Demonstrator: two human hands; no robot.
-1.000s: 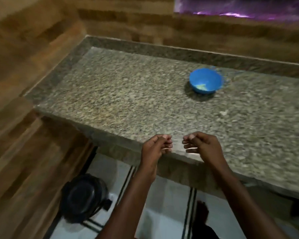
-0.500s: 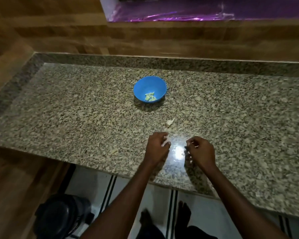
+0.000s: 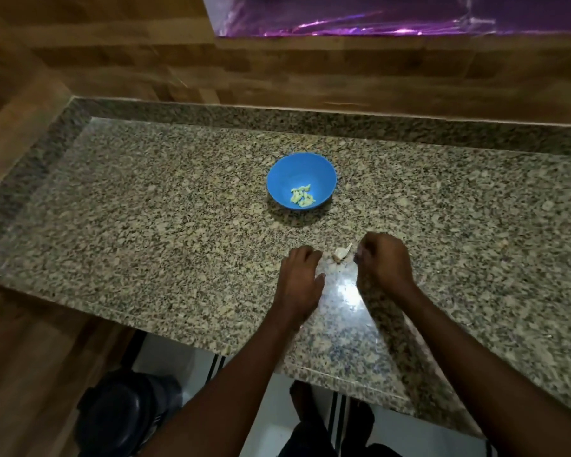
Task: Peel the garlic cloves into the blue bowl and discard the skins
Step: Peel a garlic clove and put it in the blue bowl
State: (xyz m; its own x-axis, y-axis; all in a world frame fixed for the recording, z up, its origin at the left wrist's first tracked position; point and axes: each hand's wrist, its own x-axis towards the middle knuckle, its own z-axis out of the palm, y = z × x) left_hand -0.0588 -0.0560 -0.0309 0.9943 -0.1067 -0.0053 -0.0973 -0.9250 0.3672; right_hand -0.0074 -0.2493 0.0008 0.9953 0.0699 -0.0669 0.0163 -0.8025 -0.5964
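My left hand (image 3: pixel 300 282) lies on the counter (image 3: pixel 145 206) with fingers curled under; whether it holds something, I cannot tell. My right hand (image 3: pixel 383 262) is curled, maybe pinching something small. A garlic piece (image 3: pixel 342 253) lies between them. The bowl (image 3: pixel 301 179), farther away, holds peeled cloves (image 3: pixel 302 196).

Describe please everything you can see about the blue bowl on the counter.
The blue bowl is small, round and plain, and looks like plastic. It stands upright on the speckled granite counter, beyond both hands, and neither hand touches it. Inside, near the bottom toward the front wall, lies a small heap of pale yellowish peeled garlic cloves; the rest of the inside is bare. A soft shadow falls on the counter in front of it.
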